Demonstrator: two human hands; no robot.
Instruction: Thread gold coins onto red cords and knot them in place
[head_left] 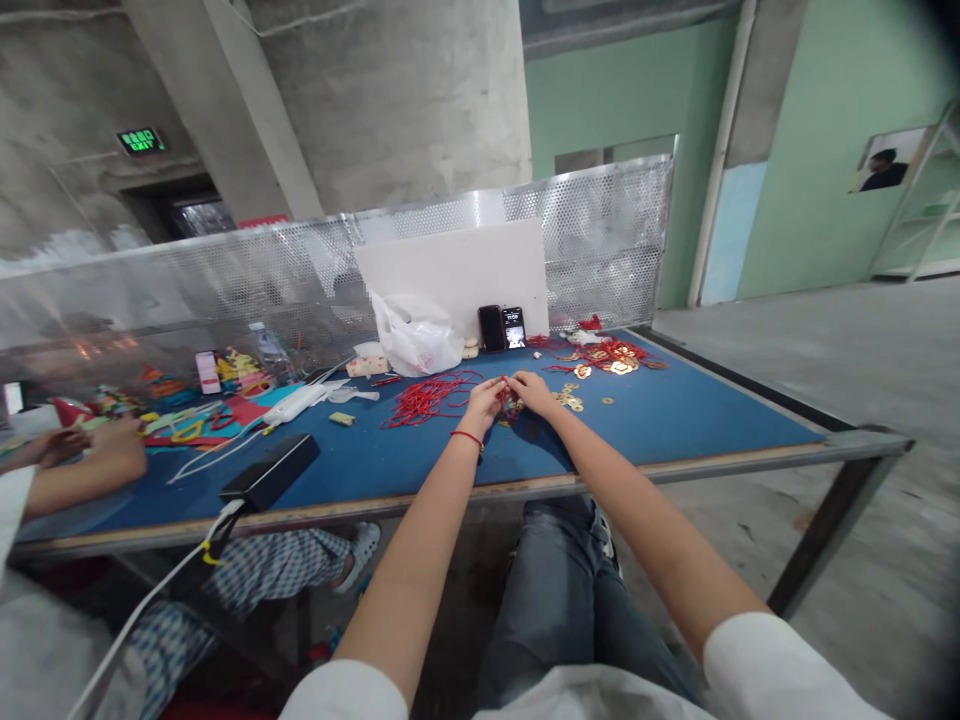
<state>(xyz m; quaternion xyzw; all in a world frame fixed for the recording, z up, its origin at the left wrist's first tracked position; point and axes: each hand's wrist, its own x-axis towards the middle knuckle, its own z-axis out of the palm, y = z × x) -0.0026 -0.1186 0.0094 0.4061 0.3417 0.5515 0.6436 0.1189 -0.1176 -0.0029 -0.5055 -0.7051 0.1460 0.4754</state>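
My left hand (484,404) and my right hand (531,391) meet over the blue tabletop, fingers closed on a red cord (510,402) between them. The finer part of the cord is hidden by the fingers. Left of my hands lies a loose heap of red cord (426,400). Just right of them are several gold coin-like pieces (570,398), with a single gold ring-shaped piece (608,401) apart from the rest. Farther back on the right is a pile of gold coins with red cords (619,356).
Two phones (491,329) lean upright against a white board (457,265), beside a white plastic bag (420,340). A power strip (294,402) and a black box (271,472) lie to the left. A co-worker's arm (97,460) rests at the far left, near coloured craft pieces.
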